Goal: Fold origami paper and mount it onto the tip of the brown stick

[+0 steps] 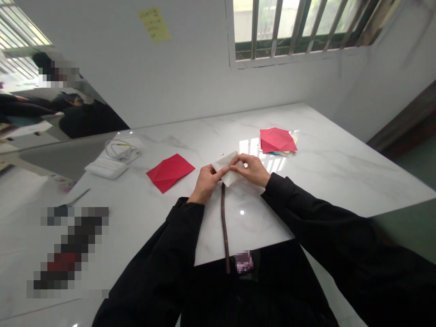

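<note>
A folded piece of white paper point(226, 166) is held just above the white marble table point(334, 172). My left hand point(207, 182) pinches its left side with thumb and fingers. At the paper's right side my right hand point(251, 170) grips it, fingertips pressed on a fold. Both wrists come out of black sleeves. A thin dark strap point(224, 227) hangs from under the paper toward my body.
A red folded paper point(169, 171) lies left of my hands. A stack of paper with a red sheet on top point(276, 141) lies behind on the right. A white box point(106, 168) and coiled cable point(120, 150) sit at the left, beside a mirror showing other people.
</note>
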Demonstrator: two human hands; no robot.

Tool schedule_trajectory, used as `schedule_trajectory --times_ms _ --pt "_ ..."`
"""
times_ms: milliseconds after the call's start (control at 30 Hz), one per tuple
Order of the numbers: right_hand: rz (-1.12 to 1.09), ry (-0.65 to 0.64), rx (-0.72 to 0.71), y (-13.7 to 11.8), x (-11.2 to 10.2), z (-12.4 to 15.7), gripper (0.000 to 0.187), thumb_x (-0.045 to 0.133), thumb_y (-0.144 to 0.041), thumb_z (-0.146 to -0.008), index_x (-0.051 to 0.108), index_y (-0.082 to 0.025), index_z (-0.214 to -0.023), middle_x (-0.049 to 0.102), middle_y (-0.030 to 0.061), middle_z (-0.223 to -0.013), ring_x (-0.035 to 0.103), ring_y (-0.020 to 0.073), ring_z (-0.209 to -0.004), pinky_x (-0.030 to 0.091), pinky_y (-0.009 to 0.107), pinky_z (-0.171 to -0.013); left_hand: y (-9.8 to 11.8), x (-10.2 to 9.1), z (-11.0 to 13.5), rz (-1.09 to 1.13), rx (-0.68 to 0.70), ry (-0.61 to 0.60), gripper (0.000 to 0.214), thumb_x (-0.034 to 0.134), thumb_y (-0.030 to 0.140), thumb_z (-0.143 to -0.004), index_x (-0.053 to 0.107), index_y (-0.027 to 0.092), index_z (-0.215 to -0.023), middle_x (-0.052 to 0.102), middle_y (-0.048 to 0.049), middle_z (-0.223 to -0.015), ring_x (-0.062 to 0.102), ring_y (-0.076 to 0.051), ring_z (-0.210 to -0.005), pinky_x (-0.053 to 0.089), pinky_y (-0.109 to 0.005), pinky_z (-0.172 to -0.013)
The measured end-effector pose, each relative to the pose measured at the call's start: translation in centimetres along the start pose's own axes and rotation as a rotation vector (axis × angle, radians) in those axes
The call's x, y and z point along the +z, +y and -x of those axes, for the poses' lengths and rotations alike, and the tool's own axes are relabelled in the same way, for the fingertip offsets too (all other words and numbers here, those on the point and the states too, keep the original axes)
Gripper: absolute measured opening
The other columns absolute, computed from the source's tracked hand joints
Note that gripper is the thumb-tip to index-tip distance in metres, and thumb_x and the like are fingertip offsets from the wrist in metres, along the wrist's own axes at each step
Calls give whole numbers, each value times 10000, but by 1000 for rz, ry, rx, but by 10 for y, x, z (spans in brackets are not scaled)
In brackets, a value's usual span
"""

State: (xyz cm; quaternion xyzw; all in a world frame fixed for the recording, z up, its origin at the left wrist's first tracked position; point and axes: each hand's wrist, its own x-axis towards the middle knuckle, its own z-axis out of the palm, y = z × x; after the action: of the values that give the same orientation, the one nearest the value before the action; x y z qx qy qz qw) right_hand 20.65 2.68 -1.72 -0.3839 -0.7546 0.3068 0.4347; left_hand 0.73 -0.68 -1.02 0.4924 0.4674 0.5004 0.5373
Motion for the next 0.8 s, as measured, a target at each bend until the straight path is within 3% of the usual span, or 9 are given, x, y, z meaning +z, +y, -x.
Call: schedule_trajectory --times_ms 200,400,600,800 --pt "-136 134 23 2 8 0 346 832 -471 -853 633 -243 -1023 726 42 -1042 677 240 -970 550 382 -855 -3 -1 -3 -7 11 13 594 985 588 -655 832 123 -993 822 -93 -946 718 -210 -795 553 -315 -784" --pt "-336 126 99 -3 10 3 715 859 -394 -813 537 -290 -1443 717 62 -1122 725 270 -1062 626 437 -912 -2 0 -2 -5 13 7 614 967 621 -677 832 127 -1017 828 -109 -986 735 -237 -826 573 -343 -804" --pt "-375 62 147 -5 9 3 533 833 -421 -838 627 -253 -1300 756 47 -1055 743 239 -930 631 403 -840 -3 0 -2 -8 28 11 603 969 607 -683 833 120 -1011 821 -106 -958 724 -227 -812 557 -329 -784" --pt "-377 72 113 -6 9 1 400 823 -418 -835 671 -225 -1151 764 52 -1079 726 238 -1019 607 385 -892 -3 1 -3 3 27 25 571 993 552 -666 840 130 -1019 821 -104 -968 720 -218 -822 563 -323 -774"
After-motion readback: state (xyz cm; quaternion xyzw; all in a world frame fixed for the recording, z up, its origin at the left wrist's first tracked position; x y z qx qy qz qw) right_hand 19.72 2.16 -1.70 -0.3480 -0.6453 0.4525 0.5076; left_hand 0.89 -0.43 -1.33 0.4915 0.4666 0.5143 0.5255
